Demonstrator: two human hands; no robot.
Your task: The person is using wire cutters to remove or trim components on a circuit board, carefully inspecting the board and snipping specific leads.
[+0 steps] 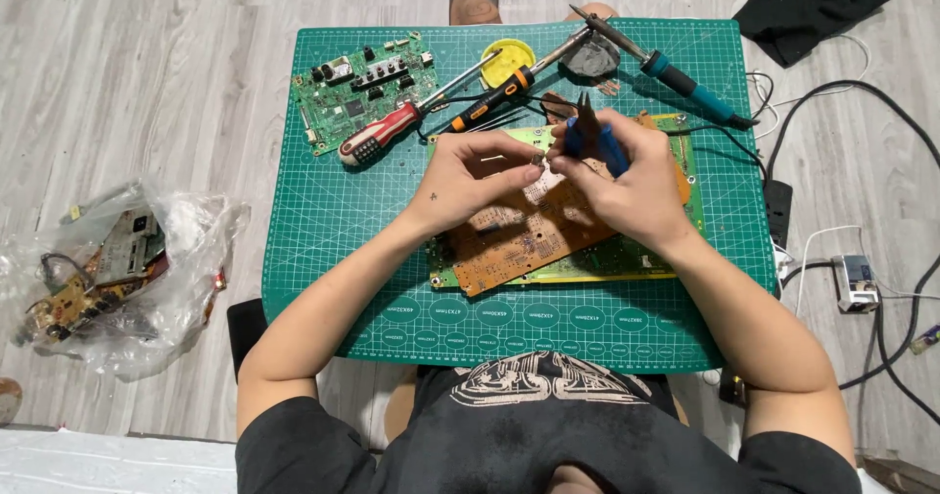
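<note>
Green cutting mat (323, 220) is spread over the surface, and an orange-brown circuit board (519, 235) is laid at an angle upon a larger green circuit board (627, 257) near the mat's middle. Blue-handled pliers (592, 134) are gripped in the right hand (627, 176), tips pointing away from the person. A tiny component, too small to be identified, is pinched in the fingertips of the left hand (470, 176), just above the orange-brown board and close beside the right hand. Farther back, a red-handled screwdriver (387, 130), an orange-and-black screwdriver (490, 102), a teal-handled soldering iron (676, 73) and a smaller green circuit board (357, 88) are set on the mat. A plastic bag (127, 269) of boards is left on the floor.
</note>
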